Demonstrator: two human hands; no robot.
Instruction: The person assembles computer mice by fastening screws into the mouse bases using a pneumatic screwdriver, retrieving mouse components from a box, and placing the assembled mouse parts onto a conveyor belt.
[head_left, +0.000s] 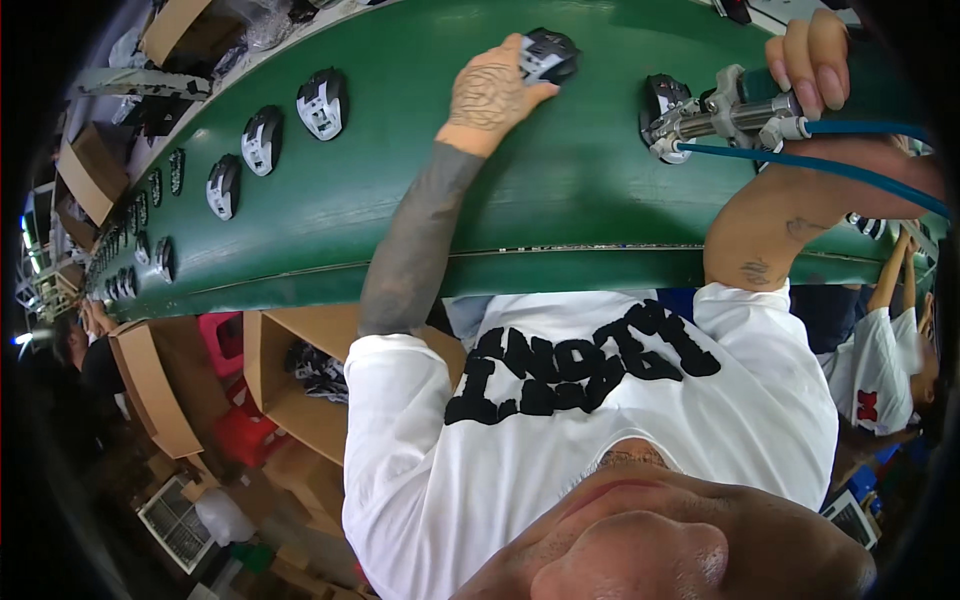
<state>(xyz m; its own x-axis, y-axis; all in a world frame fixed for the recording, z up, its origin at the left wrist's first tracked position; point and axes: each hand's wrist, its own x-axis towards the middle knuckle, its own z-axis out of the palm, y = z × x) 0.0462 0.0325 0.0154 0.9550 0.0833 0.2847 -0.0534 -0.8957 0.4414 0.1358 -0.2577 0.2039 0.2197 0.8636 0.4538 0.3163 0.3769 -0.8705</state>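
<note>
My left hand (497, 92), gloveless and with a tattoo on its back, reaches to the far side of the green belt. Its fingers and thumb close round a black and grey computer mouse (549, 57). On the right, my right hand (812, 62) shows curled fingers behind a metal air cylinder (745, 118) with blue hoses (860, 180). What those fingers hold, if anything, is hidden. Partly under the cylinder's tip lies another computer mouse (663, 97).
Several more mice (322, 104) stand in a row along the green belt (420, 60) toward the left. Below its near edge are an open cardboard box (290, 370) with dark parts and a red stool (245, 430). Another person (875, 350) stands at far right.
</note>
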